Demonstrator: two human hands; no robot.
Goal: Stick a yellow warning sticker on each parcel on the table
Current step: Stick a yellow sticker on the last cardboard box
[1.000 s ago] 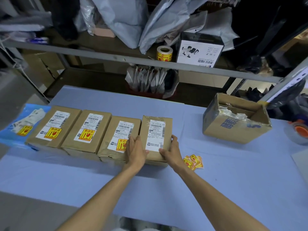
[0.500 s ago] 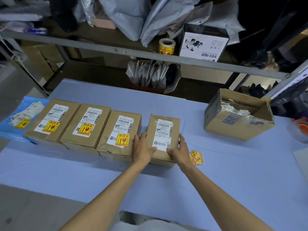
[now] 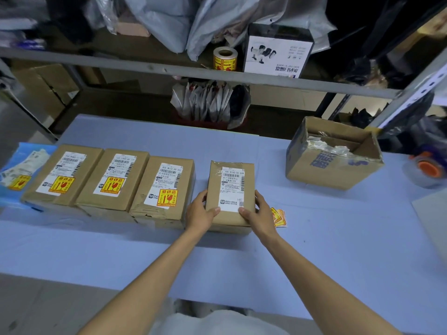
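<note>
Both hands grip one brown parcel (image 3: 231,189) on the blue bench (image 3: 314,250), the left hand (image 3: 200,212) at its left edge and the right hand (image 3: 257,213) at its right. It bears only a white label. Loose yellow stickers (image 3: 279,217) lie just right of it; three stickered parcels (image 3: 111,180) sit left.

A light blue table (image 3: 314,250) fills the foreground, its near edge over a grey floor (image 3: 36,305). Behind it runs a grey metal shelf rail (image 3: 145,67), with an angled upright (image 3: 411,93) at the right. The shelf above is crowded with grey plastic mailer bags (image 3: 169,18); beneath it the space lies in dim shadow. Lighting is subdued.
</note>
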